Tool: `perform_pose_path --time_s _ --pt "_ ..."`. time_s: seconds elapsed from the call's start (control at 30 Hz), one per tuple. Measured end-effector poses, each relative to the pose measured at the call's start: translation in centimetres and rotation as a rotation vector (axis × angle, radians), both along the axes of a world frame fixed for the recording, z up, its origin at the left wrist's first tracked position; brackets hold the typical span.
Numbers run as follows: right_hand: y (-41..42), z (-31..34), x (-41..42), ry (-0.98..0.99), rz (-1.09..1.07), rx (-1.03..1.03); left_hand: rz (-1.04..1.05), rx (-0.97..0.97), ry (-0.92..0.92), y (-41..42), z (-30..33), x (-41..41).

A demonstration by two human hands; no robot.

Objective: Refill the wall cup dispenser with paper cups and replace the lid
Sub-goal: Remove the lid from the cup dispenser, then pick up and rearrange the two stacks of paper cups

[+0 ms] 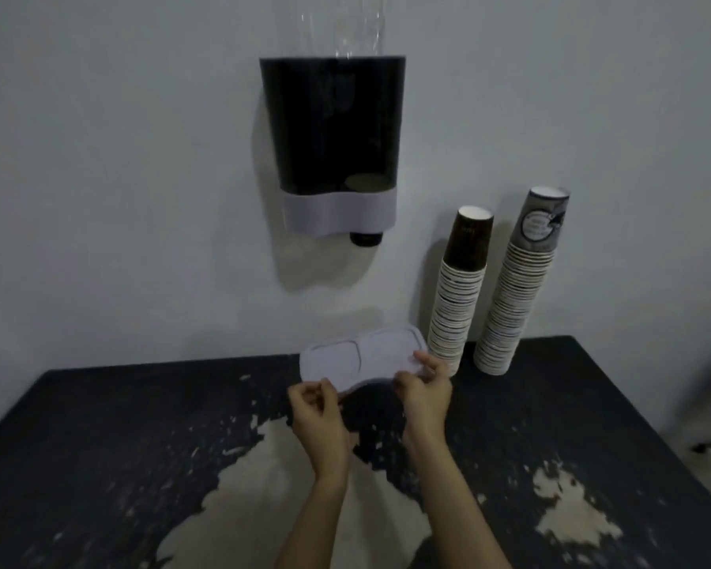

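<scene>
The cup dispenser hangs on the wall, dark and see-through with a grey band at its base and an open top. One cup bottom shows under its right side. The grey double-oval lid is low over the table's back edge, held by both hands. My right hand pinches its right end. My left hand has its fingers curled at the lid's front left edge. Two tall stacks of paper cups lean on the wall at the right: a dark-topped stack and a grey printed stack.
The black table has worn patches of bare pale surface across the middle and right. Its back edge meets the grey wall under the dispenser. A clear plastic sleeve sticks up above the dispenser.
</scene>
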State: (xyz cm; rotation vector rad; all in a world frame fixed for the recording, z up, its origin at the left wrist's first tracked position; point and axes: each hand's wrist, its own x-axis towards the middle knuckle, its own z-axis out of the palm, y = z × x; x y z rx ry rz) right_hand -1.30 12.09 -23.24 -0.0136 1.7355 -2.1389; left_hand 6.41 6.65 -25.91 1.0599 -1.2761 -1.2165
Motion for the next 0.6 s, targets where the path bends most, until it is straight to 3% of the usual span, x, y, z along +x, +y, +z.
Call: perform_pose_path --time_s 0.13,0.33,0.5,0.6 --pt "1.3 -7.7 0.4 -0.163 0.197 0.377 -0.102 0.159 -0.332 0.3 -6.3 2.1" --pt "3.1 -12.4 1.1 0.163 0.635 0.893 -0.405 0.206 -0.844 0.6 -11.2 4.8" --pt "3.1 -12.2 0.5 0.436 0.937 1.260 -0.605 0.134 -1.240 -0.2 -10.5 5.0" --pt "2.4 -11.1 -0.2 0.384 0.986 1.337 -0.690 0.156 -1.466 -1.0 -9.1 3.4"
